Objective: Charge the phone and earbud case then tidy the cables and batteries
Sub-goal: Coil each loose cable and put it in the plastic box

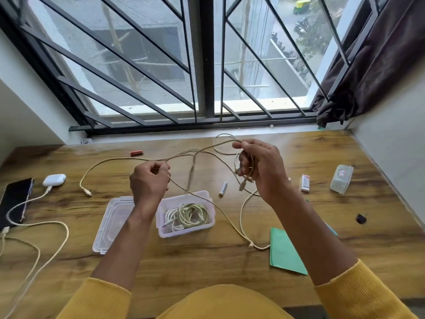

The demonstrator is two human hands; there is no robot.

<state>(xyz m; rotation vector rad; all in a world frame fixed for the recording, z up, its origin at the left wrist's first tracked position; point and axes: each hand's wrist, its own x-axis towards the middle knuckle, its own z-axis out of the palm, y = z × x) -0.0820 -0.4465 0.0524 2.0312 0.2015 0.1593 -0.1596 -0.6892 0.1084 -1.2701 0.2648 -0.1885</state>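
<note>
Cable [128, 159], beige, held above the desk [322, 157]: the right hand [259, 171] grips several gathered loops with one plug dangling below; the left hand [149, 180] pinches the strand running leftward to its free end lying on the wood. Open plastic box [208, 223], holding coiled cables, sits directly below, nearer the left hand.

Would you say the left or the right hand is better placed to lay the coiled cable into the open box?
Probably the right hand: it grips the gathered loops of the cable, while the left hand only pinches one strand above the box.
</note>
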